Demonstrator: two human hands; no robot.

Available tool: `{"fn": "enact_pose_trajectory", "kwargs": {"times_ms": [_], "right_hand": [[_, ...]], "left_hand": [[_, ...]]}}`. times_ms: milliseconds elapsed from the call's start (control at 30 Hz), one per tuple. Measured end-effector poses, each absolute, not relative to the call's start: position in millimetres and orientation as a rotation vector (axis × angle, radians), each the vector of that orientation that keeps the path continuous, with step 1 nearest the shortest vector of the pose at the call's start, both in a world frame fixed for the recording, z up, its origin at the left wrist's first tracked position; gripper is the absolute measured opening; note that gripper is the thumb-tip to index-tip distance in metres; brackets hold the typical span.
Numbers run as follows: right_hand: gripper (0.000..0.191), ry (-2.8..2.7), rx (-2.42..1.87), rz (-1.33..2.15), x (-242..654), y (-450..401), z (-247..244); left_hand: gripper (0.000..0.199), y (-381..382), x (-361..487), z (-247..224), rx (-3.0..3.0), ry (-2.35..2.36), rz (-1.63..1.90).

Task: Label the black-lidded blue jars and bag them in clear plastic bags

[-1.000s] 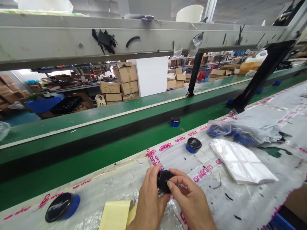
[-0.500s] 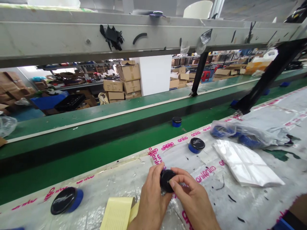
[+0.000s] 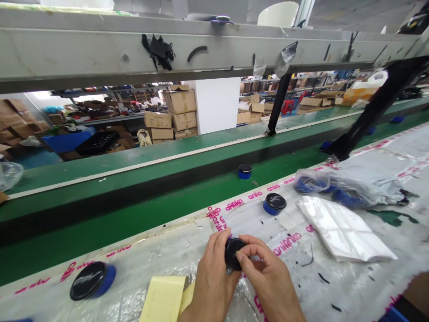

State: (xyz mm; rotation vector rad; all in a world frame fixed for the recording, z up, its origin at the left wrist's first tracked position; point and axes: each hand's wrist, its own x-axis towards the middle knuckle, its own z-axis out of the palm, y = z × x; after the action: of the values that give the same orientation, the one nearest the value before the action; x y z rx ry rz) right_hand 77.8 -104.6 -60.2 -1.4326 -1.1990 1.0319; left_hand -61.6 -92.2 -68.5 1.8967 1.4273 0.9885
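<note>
- left hand (image 3: 214, 270) curled around black round piece (image 3: 233, 256), near middle of covered table (image 3: 177, 255)
- right hand (image 3: 266, 270) pinched narrow against its face
- work seemingly midway; piece not released
- black-topped blue piece (image 3: 92, 281) at left, untouched

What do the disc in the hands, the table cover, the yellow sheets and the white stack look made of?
Disc: likely smooth plastic, going by its even black face; coated metal is possible.
Table cover: thin plastic film, by wrinkles and glints.
Yellow sheets: probably matte paper, with faint printed lines.
White stack: creased, slightly shiny; plastic or paper, unclear.
</note>
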Motion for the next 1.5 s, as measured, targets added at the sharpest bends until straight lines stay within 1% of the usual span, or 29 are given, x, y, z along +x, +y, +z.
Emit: {"fn": "enact_pose_trajectory", "kwargs": {"times_ms": [467, 633, 1100, 1500], "right_hand": [[0.020, -1.189, -1.446, 1.020, 75, -104, -57], [0.022, -1.140, -1.408, 1.055, 75, -104, -51], [0.025, -1.088, -1.369, 1.135, 82, -103, -45], [0.028, -1.073, -1.404, 1.006, 71, -107, -43]], "left_hand": [[0.064, -91, -62, -59, 1.835, 1.422, 0.955], [0.072, -87, -65, -57, 1.759, 1.329, 0.985], [0.066, -86, -66, -65, 1.793, 1.298, 1.021], [0.068, -87, -65, -63, 1.773, 1.303, 1.008]]}}
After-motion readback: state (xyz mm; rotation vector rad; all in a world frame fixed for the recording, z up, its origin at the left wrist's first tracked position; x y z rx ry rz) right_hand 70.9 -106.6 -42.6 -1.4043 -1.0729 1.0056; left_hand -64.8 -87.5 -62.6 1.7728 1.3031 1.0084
